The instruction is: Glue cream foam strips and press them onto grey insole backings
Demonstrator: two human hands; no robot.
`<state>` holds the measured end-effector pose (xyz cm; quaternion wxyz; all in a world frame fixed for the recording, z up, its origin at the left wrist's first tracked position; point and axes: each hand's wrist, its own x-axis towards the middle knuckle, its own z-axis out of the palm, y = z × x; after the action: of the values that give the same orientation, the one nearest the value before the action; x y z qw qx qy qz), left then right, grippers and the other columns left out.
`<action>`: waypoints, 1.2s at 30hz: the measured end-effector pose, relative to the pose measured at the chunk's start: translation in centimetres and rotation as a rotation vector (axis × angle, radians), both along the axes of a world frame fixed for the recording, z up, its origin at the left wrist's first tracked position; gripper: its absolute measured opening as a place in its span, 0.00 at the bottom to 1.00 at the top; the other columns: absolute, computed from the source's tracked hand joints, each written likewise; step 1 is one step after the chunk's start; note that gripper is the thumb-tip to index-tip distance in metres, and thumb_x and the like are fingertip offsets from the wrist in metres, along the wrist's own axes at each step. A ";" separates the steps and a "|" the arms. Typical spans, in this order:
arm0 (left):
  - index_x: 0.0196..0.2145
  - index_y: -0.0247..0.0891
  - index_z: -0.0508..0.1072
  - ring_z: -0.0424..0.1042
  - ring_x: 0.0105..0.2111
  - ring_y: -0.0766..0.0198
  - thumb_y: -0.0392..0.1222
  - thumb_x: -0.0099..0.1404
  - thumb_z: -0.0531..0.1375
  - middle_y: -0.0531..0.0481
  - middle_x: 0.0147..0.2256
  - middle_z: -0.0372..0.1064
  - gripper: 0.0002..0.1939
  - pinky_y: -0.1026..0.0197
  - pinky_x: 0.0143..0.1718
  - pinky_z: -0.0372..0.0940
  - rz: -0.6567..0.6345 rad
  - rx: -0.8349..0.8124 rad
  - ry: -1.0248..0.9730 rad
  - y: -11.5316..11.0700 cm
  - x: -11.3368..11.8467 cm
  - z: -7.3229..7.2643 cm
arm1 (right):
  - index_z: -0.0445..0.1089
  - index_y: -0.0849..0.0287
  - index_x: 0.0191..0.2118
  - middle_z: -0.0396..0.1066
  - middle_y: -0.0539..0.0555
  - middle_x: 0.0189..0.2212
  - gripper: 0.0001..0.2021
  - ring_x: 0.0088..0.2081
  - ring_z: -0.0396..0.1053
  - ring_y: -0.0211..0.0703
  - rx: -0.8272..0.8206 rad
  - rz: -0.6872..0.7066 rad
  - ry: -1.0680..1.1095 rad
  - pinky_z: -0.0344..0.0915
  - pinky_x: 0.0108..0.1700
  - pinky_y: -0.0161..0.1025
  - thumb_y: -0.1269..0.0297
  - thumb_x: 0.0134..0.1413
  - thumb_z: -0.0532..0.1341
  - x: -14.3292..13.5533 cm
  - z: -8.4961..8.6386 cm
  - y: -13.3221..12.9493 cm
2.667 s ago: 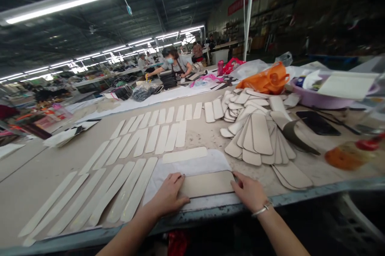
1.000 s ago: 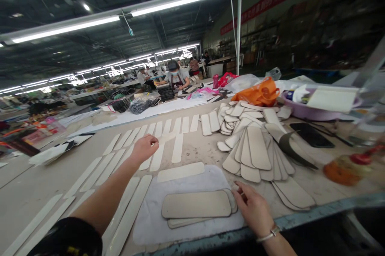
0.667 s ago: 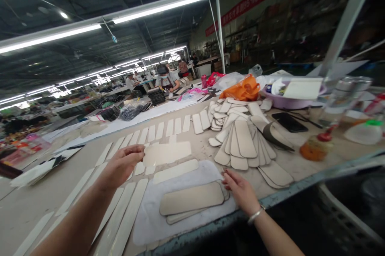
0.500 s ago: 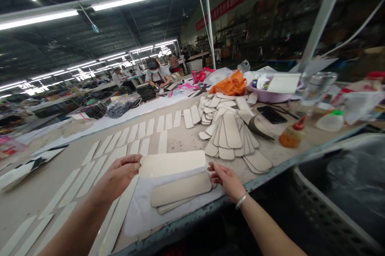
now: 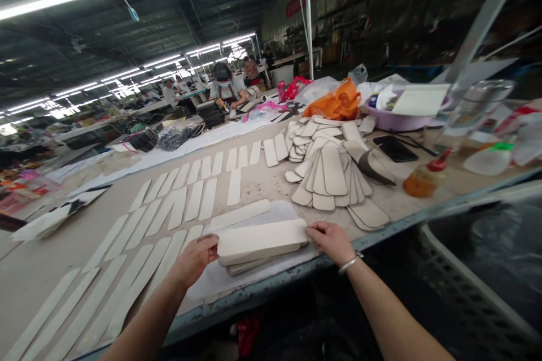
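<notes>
A long cream strip (image 5: 262, 238) with rounded corners is held level between my hands. My left hand (image 5: 197, 256) pinches its left end, and my right hand (image 5: 330, 241) pinches its right end. Directly beneath it lie several beige rounded pieces (image 5: 258, 264), mostly covered by the strip. They rest on a white cloth (image 5: 212, 282) at the table's front edge. Behind the held strip, another pale strip (image 5: 240, 214) lies partly on the cloth. Rows of white strips (image 5: 169, 208) cover the table to the left. A fanned heap of beige pieces (image 5: 328, 172) sits to the right.
Right of the heap are a phone (image 5: 395, 148), a bottle of orange liquid (image 5: 425, 177) and a purple basin (image 5: 396, 118). An orange bag (image 5: 334, 101) lies behind the heap. A plastic crate (image 5: 470, 293) stands below the table's right edge. A person (image 5: 226, 90) works farther back.
The cream strip has come down over the beige pieces. My right hand, previously just off the strip, now grips its right end. Another strip now shows behind it. The view has shifted.
</notes>
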<state>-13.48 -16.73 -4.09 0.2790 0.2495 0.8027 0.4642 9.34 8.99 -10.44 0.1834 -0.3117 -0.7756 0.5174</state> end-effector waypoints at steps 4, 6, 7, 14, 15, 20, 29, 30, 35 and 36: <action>0.28 0.35 0.71 0.66 0.31 0.62 0.53 0.49 0.62 0.50 0.28 0.68 0.17 0.63 0.31 0.61 0.085 -0.160 -0.004 -1.1 -1.2 -2.2 | 0.70 0.58 0.21 0.68 0.49 0.18 0.16 0.25 0.65 0.38 0.147 0.036 -0.133 0.56 0.29 0.34 0.55 0.49 0.54 -1.0 -0.4 -0.6; 0.27 0.35 0.71 0.65 0.30 0.62 0.54 0.49 0.61 0.51 0.26 0.67 0.17 0.64 0.29 0.59 0.082 -0.250 0.053 -1.5 -1.7 -2.9 | 0.70 0.57 0.20 0.69 0.49 0.18 0.15 0.25 0.65 0.38 0.191 0.060 -0.195 0.56 0.29 0.34 0.55 0.49 0.54 -1.7 -0.7 -1.0; 0.27 0.34 0.71 0.64 0.29 0.62 0.54 0.49 0.60 0.51 0.26 0.66 0.18 0.64 0.28 0.57 0.075 -0.285 0.079 -1.6 -1.8 -3.1 | 0.70 0.57 0.20 0.69 0.50 0.18 0.15 0.25 0.65 0.38 0.209 0.070 -0.216 0.56 0.29 0.34 0.56 0.49 0.54 -2.0 -0.9 -1.2; 0.23 0.35 0.71 0.64 0.26 0.62 0.54 0.52 0.57 0.51 0.22 0.66 0.17 0.64 0.26 0.54 0.027 -0.428 0.248 -1.5 -2.2 -3.9 | 0.70 0.56 0.20 0.71 0.53 0.21 0.15 0.27 0.66 0.42 0.288 0.085 -0.322 0.55 0.31 0.37 0.55 0.49 0.55 -3.4 -1.8 -1.5; 0.23 0.36 0.71 0.65 0.26 0.62 0.54 0.52 0.56 0.51 0.22 0.67 0.17 0.64 0.26 0.54 0.016 -0.449 0.268 -1.5 -2.3 -4.1 | 0.71 0.56 0.20 0.72 0.53 0.21 0.15 0.27 0.67 0.43 0.294 0.087 -0.338 0.55 0.31 0.37 0.55 0.49 0.54 -3.5 -1.8 -1.5; 0.23 0.37 0.71 0.67 0.27 0.61 0.53 0.55 0.54 0.52 0.22 0.68 0.17 0.64 0.27 0.55 -0.051 -0.506 0.365 -1.5 -3.2 -5.3 | 0.72 0.56 0.21 0.73 0.55 0.23 0.16 0.29 0.68 0.45 0.309 0.105 -0.408 0.56 0.32 0.38 0.54 0.49 0.54 -4.0 -1.7 -1.3; 0.28 0.36 0.73 0.70 0.31 0.60 0.47 0.60 0.53 0.46 0.29 0.73 0.15 0.62 0.30 0.57 -0.173 -0.641 0.573 -1.4 -3.9 -6.1 | 0.69 0.56 0.21 0.72 0.56 0.22 0.20 0.27 0.68 0.46 0.390 0.181 -0.522 0.56 0.29 0.38 0.51 0.52 0.50 -4.6 -1.7 -1.2; 0.28 0.36 0.73 0.70 0.32 0.59 0.47 0.60 0.53 0.46 0.29 0.73 0.14 0.62 0.31 0.57 -0.177 -0.648 0.585 -1.4 -3.9 -6.2 | 0.69 0.55 0.21 0.72 0.56 0.21 0.20 0.26 0.68 0.46 0.394 0.187 -0.529 0.56 0.29 0.39 0.50 0.52 0.50 -4.6 -1.9 -1.1; 0.29 0.36 0.73 0.71 0.33 0.58 0.48 0.61 0.53 0.46 0.30 0.73 0.14 0.61 0.31 0.58 -0.153 -0.677 0.598 -1.6 -3.7 -6.6 | 0.69 0.54 0.22 0.72 0.56 0.21 0.19 0.26 0.69 0.48 0.416 0.209 -0.549 0.57 0.30 0.40 0.49 0.51 0.50 -4.8 -2.6 -1.0; 0.29 0.36 0.73 0.71 0.33 0.57 0.48 0.61 0.53 0.45 0.30 0.73 0.15 0.60 0.32 0.58 -0.148 -0.682 0.602 -1.6 -3.7 -6.7 | 0.69 0.54 0.22 0.72 0.55 0.21 0.19 0.26 0.69 0.48 0.413 0.210 -0.557 0.57 0.29 0.40 0.48 0.51 0.50 -4.8 -2.6 -1.0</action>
<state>-17.14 -18.34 -10.77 0.1319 0.3241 0.9349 0.0591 4.51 8.01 -13.07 -0.0302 -0.3158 -0.9117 0.2612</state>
